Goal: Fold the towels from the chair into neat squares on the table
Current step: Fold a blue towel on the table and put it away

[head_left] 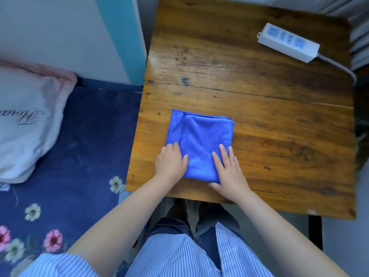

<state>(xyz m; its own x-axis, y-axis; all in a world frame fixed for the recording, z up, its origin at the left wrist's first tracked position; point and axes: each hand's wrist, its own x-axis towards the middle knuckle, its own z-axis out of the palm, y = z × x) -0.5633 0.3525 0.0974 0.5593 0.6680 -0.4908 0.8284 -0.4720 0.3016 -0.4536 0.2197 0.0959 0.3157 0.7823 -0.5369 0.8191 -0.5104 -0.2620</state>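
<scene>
Head view: I'd press both flat open hands, left hand (171, 159) at 7 o'clock, right hand (227, 166) at 5, gripping nothing, outward across the blue microfibre folded towel (201, 140) on the worn wooden table (259, 108), squaring edges.

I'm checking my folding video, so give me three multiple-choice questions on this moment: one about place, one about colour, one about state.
1. Where is the power strip?
A. table's far right corner
B. on the bed
C. under the towel

2. What colour is the towel?
A. pink
B. blue
C. white

3. How are the hands?
A. lifting the towel
B. flat on the towel
C. off the table

Answers: 1 A, it lies by the far right edge. 2 B, the cloth is bright blue. 3 B, left hand and right hand press its near corners.
</scene>
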